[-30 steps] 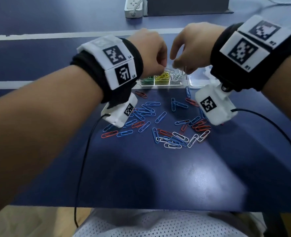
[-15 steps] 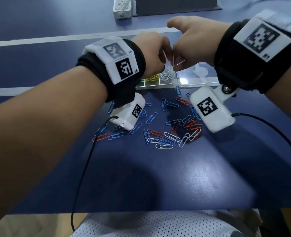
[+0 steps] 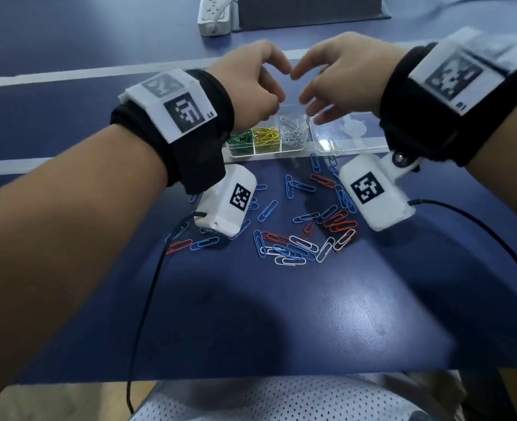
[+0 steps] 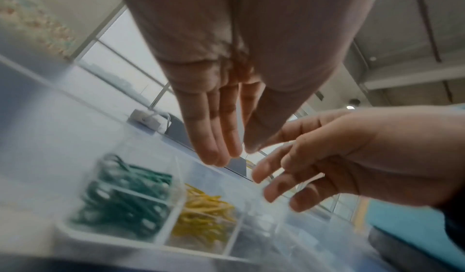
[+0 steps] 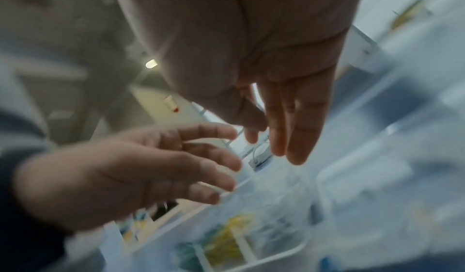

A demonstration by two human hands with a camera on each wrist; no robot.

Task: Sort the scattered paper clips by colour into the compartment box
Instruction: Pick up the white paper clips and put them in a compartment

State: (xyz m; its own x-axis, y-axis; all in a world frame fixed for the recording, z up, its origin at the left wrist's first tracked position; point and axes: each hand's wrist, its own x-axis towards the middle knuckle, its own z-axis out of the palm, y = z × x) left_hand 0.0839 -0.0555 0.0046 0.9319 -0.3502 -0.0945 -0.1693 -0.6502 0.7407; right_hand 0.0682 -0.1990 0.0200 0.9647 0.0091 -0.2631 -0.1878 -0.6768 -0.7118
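Thin wire clips, blue, red and white, scattered on glossy blue worktop, below and nearer than both hands. Clear plastic box beyond, holding green, yellow and white heaps, directly under left hand and right hand. Fingers straight, loosely apart, holding nothing.

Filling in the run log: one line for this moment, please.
left hand: open, empty | right hand: open, empty | both above clear plastic compartment box | blue, red, white clips: unsorted
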